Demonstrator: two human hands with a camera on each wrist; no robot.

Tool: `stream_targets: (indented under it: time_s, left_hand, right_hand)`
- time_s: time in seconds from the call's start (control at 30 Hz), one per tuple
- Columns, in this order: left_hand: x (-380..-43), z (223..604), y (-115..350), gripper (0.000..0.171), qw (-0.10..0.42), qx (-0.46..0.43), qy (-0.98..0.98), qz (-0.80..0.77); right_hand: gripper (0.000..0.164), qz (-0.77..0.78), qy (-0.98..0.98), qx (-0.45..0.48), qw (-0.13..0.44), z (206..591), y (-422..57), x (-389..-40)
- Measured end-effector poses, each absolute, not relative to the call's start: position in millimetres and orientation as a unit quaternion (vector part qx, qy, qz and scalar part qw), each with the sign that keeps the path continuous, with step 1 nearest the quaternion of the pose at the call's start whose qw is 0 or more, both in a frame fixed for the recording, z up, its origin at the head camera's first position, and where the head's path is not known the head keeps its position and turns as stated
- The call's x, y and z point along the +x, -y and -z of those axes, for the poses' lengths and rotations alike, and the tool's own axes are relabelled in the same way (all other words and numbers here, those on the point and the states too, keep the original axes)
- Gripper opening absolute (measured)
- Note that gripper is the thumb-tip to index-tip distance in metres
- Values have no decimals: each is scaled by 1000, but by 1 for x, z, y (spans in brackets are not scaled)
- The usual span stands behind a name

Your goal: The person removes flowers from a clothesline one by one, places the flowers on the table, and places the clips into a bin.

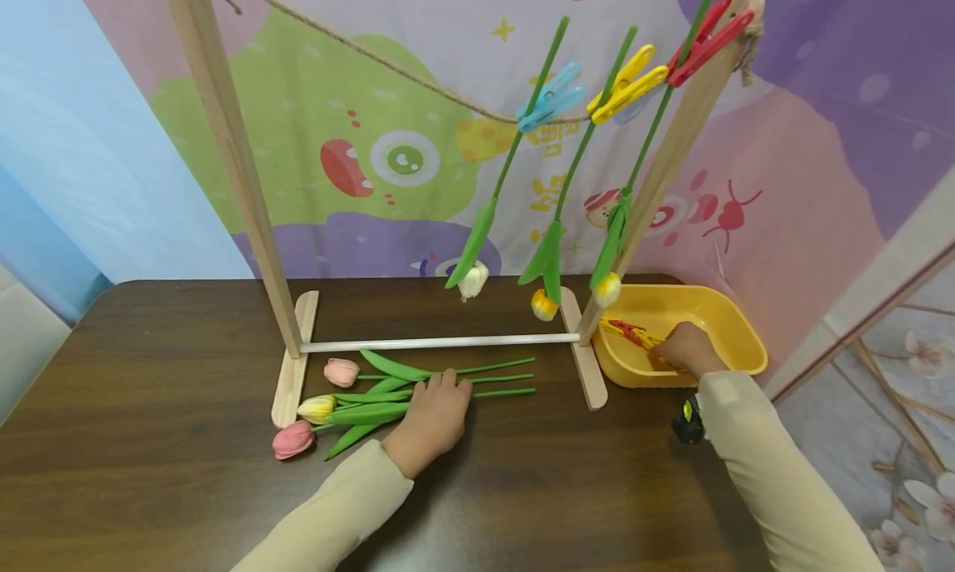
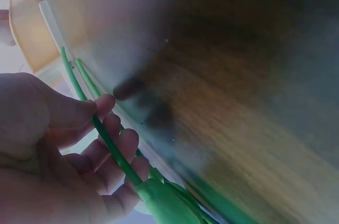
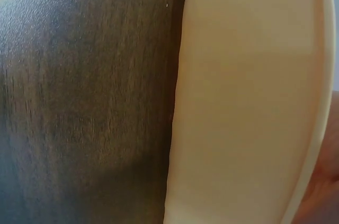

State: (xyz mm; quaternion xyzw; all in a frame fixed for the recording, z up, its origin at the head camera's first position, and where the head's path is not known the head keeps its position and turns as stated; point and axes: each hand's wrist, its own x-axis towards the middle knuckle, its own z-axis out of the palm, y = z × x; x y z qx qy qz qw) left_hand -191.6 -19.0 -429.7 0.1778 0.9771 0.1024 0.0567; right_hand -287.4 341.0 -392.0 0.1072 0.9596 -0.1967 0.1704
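My left hand (image 1: 436, 410) pinches a green tulip stem (image 2: 114, 150) between thumb and fingers, low over the table. Three artificial tulips lie together under it: a pale pink one (image 1: 341, 372), a yellow one (image 1: 317, 409) and a darker pink one (image 1: 293, 440). On the right, my right hand (image 1: 690, 350) reaches into a yellow basin (image 1: 727, 365) and touches red and yellow clothespins (image 1: 632, 332). Its fingertips are hidden, so a grip cannot be made out. In the right wrist view the basin's wall (image 3: 249, 102) covers most of that hand.
A wooden frame (image 1: 239, 157) stands behind the flowers, with a white bar (image 1: 440, 342) low across it. From its rope (image 1: 373, 56), blue (image 1: 550, 99), yellow (image 1: 627, 84) and red (image 1: 709, 41) clothespins hold three tulips head down. A patterned cloth hangs behind.
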Motion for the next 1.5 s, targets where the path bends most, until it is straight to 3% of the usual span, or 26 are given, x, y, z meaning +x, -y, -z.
stream_targets:
  time_s: [0.63,0.8,1.03,1.2,1.5]
  left_hand:
    - [-194,429,18,29,73,164,-979,-99]
    - [-194,428,18,33,92,158,-978,-97]
    - [-194,426,20,33,89,155,-978,-104]
    - [-193,422,23,31,81,153,-979,-110]
    - [-189,421,36,23,65,159,-976,-134]
  right_hand:
    - [31,202,-957,109,176,399,-342,-289]
    - [34,208,-960,107,154,400,-342,-289]
    - [57,202,-968,92,120,392,-341,-286]
    - [52,188,-978,60,69,380,-333,-284]
    - [42,214,-975,46,32,355,-313,-267]
